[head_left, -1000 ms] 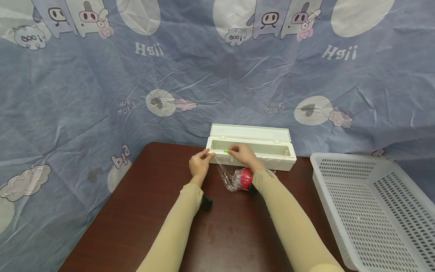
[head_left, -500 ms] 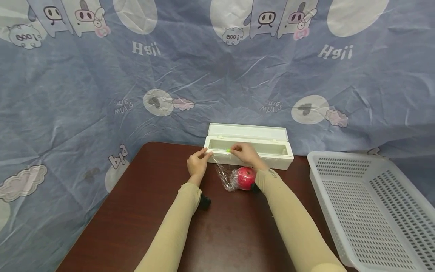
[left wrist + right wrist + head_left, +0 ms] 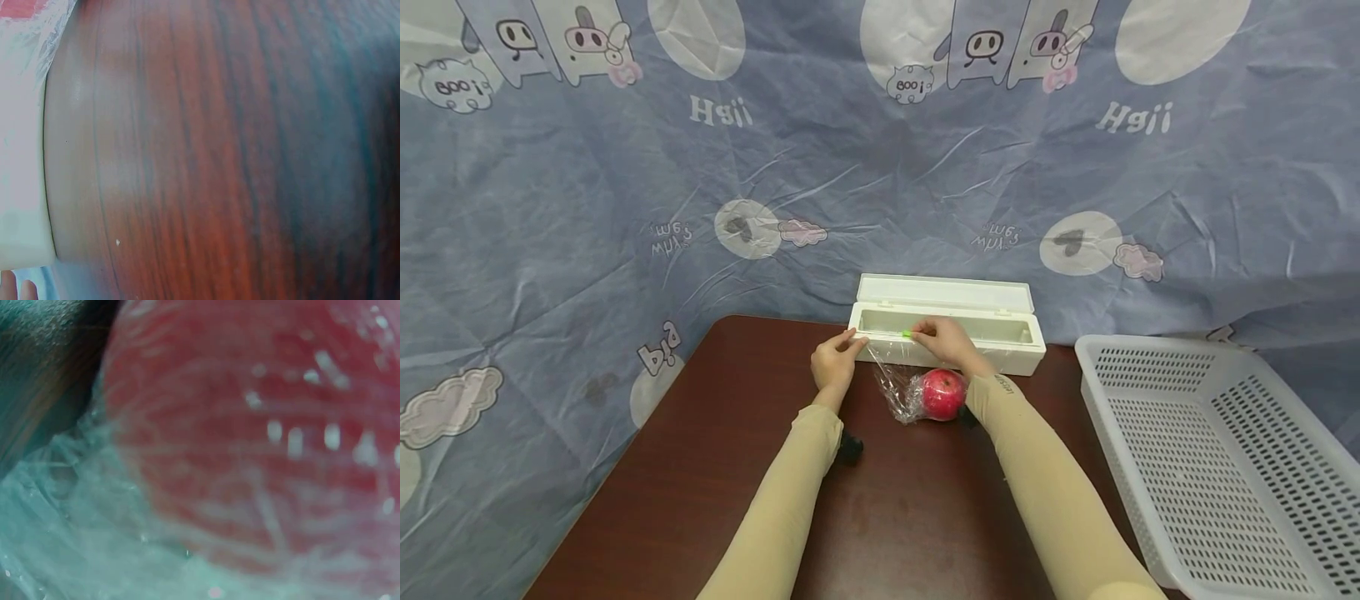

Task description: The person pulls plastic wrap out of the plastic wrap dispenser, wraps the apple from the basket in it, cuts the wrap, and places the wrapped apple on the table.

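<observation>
- Pinching a green tab (image 3: 907, 334) with the right hand (image 3: 943, 340), mid-frame
- Gripping a white box (image 3: 1000, 360) with the left hand (image 3: 832, 364)
- Reaching past a film-wrapped red apple (image 3: 943, 394) on the table (image 3: 700, 467)

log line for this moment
left hand: at white box corner; right hand: pinching green tab; red apple: in clear film; lid: open

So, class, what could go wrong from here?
The clear film, bunched beside the wrapped apple, might cling to itself or tear unevenly. The right sleeve is near the apple and could nudge it. Pulling with the right hand, which pinches a green piece, might shift the white box.
</observation>
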Demonstrator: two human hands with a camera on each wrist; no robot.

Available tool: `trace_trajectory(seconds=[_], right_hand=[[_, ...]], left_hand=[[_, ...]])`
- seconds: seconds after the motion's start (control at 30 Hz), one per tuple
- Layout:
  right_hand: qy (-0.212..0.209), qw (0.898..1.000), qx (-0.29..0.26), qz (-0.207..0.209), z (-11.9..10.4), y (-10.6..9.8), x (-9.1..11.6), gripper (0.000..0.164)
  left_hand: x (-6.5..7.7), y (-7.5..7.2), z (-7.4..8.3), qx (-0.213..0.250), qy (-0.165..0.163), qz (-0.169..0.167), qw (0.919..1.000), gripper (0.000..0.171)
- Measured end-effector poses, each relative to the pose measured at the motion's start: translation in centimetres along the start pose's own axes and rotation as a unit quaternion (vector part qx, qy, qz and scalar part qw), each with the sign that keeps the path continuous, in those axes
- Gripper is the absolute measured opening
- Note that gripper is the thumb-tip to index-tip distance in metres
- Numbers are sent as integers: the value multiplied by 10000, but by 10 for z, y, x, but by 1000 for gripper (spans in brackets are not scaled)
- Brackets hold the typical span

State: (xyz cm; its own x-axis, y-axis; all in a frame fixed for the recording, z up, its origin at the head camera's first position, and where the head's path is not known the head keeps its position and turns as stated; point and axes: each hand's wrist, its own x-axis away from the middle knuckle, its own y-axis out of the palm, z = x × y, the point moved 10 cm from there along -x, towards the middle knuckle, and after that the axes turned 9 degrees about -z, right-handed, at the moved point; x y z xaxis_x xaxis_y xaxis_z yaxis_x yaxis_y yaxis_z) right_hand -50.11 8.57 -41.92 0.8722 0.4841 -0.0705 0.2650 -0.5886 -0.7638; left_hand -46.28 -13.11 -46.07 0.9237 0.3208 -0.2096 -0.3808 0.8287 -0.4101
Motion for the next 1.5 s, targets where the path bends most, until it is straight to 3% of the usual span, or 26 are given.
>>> trace_trajectory(seconds=[1.07,1.3,1.5], right_hand=[[42,9999,-2,-103,7,-3,8,21],[-287,9994,-174,-25,12,-10,10,25],[-255,9995,-209,33,13,-13,13,24]], left_hand=[[2,2,0,-72,-12,14,10000,35],[2,1,1,42,42,-8,10000,35],[2,-1,0,45,33,2,10000,37]])
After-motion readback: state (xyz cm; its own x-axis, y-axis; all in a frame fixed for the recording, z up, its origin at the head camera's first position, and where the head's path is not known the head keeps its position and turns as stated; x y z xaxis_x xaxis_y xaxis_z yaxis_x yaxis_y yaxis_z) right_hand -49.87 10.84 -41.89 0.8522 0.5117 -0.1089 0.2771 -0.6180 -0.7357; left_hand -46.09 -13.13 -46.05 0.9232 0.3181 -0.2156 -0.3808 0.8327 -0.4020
